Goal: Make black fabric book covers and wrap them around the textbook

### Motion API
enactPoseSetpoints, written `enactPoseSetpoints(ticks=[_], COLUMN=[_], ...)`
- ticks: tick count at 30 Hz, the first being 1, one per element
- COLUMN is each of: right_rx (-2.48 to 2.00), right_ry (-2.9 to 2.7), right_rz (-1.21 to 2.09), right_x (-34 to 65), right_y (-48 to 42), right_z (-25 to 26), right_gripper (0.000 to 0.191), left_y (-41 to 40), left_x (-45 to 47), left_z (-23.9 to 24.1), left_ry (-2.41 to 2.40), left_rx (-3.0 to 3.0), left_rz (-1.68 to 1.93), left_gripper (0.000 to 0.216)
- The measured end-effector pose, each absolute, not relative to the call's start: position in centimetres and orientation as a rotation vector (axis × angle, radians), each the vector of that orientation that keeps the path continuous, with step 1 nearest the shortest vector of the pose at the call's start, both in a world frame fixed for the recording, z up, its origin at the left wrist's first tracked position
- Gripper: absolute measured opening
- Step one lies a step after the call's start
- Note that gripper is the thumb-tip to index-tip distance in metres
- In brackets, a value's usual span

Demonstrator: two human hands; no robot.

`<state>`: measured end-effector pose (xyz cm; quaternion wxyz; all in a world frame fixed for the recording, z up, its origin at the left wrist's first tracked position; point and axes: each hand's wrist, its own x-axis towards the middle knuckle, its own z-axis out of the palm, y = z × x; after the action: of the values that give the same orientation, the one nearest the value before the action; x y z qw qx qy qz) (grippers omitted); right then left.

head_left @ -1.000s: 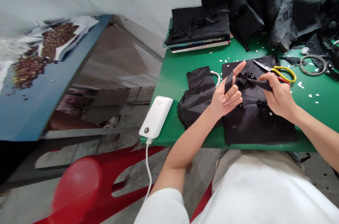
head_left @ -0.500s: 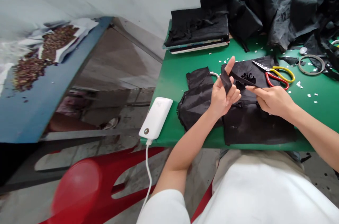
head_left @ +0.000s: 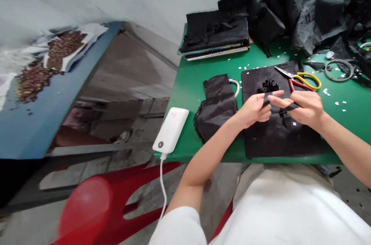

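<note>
A narrow black fabric strip (head_left: 268,99) runs between my two hands. My left hand (head_left: 255,110) is closed on one part of it, with the strip looped over the index finger. My right hand (head_left: 305,108) pinches the other part, its fingertip close to the left fingers. Below both hands lies a flat black fabric-covered piece (head_left: 278,142). On its upper part sits a looped black fabric flower (head_left: 268,85). Scissors with red and yellow handles (head_left: 307,82) rest at the piece's upper right corner.
Left of the piece lie a black cloth bundle (head_left: 217,109) and a white power bank (head_left: 171,130) with a cable. Black cloth covers a stack of books (head_left: 217,50) at the back. A tape ring (head_left: 339,70) and white paper bits lie right. A red chair (head_left: 87,202) stands lower left.
My left hand has moved right and down, its raised index finger now lowered. The hands have come together, and the strip stretched between them is shorter. The scissors stay put.
</note>
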<state>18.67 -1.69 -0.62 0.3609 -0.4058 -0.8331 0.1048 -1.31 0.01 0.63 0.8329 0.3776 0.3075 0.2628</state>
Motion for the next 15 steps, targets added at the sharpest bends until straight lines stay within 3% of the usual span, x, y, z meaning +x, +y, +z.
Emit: enactPoseSetpoints(ticks=[6,9,15], right_rx=[-0.642,-0.545,-0.792], right_ry=[-2.122,-2.027,-1.757], right_rz=[0.200,0.391,0.832], right_x=[18.1,17.6,17.8], right_y=[-1.8,-1.9,-2.0], right_z=[-0.3,0.3,0.7], right_gripper=[0.025,0.017,0.032], left_y=[-0.5,-0.5,-0.6], left_x=[-0.5,-0.5,-1.3], left_z=[-0.4,-0.3,-0.4], left_ry=[0.743,0.734,0.608], left_rx=[0.993,1.106,1.348], left_rz=[0.566,0.651,0.805], left_gripper=[0.079,0.081,0.065])
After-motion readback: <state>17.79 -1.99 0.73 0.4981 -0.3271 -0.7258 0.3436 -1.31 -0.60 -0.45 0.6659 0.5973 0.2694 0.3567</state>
